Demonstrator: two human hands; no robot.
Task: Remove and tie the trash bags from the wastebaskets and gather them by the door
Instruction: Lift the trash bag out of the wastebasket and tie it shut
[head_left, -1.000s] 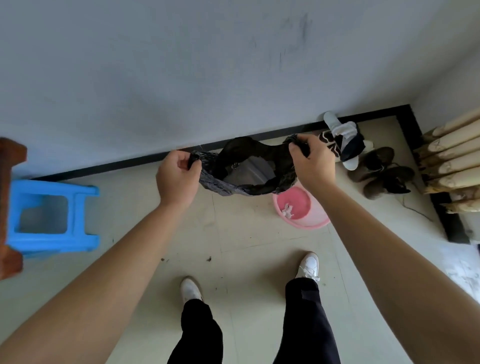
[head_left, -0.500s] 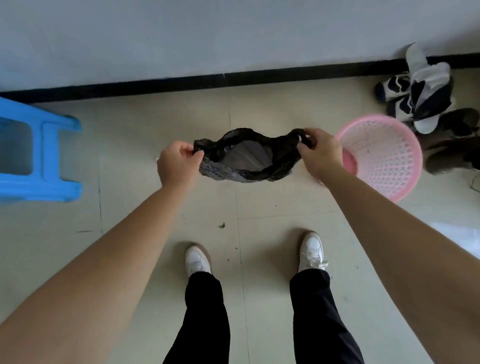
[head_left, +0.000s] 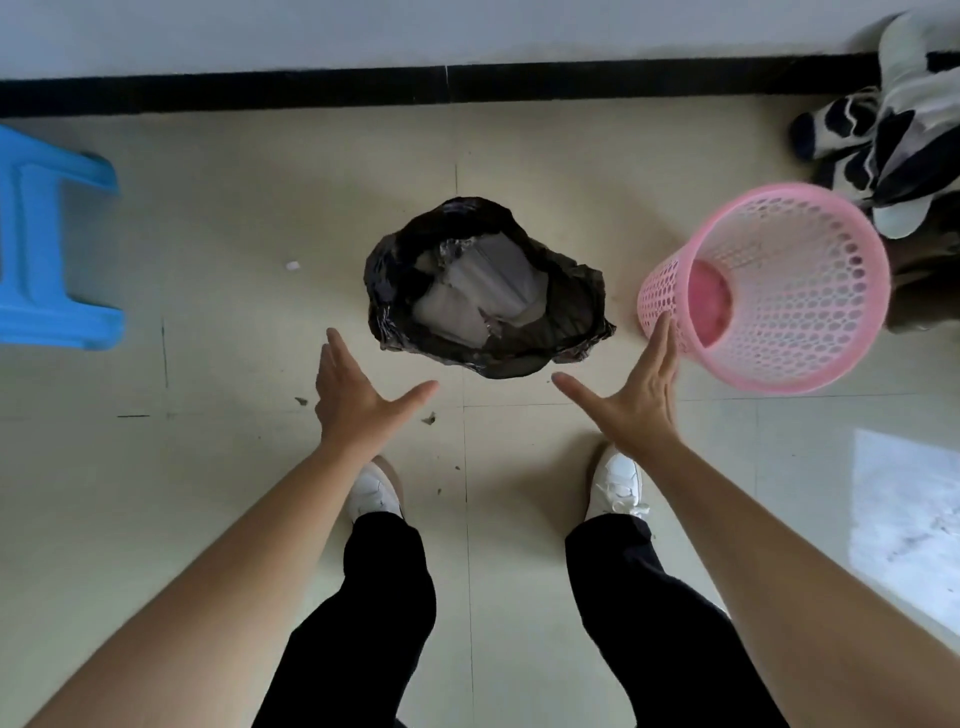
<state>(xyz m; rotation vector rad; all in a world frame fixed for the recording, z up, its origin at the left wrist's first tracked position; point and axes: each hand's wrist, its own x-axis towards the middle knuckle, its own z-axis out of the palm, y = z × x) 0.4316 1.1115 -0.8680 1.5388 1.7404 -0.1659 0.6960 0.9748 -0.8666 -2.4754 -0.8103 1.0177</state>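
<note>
A black trash bag (head_left: 400, 265) lies on the tiled floor in front of my feet, its mouth open and untied, with grey and white paper trash showing inside. To its right stands a pink mesh wastebasket (head_left: 779, 291) with no bag in it. My left hand (head_left: 358, 397) hovers just below the bag's left side, fingers spread, holding nothing. My right hand (head_left: 631, 392) is spread the same way below the bag's right side, its fingertips near the wastebasket's lower left wall.
A blue plastic stool (head_left: 47, 244) stands at the left. Black-and-white slippers (head_left: 883, 135) and dark shoes (head_left: 924, 280) lie at the right by the black baseboard (head_left: 467, 83). Small scraps (head_left: 292, 266) dot the floor.
Both hands have let go of the trash bag, which now rests on the floor. The hands have opened and drawn back toward me. The view has tilted further down.
</note>
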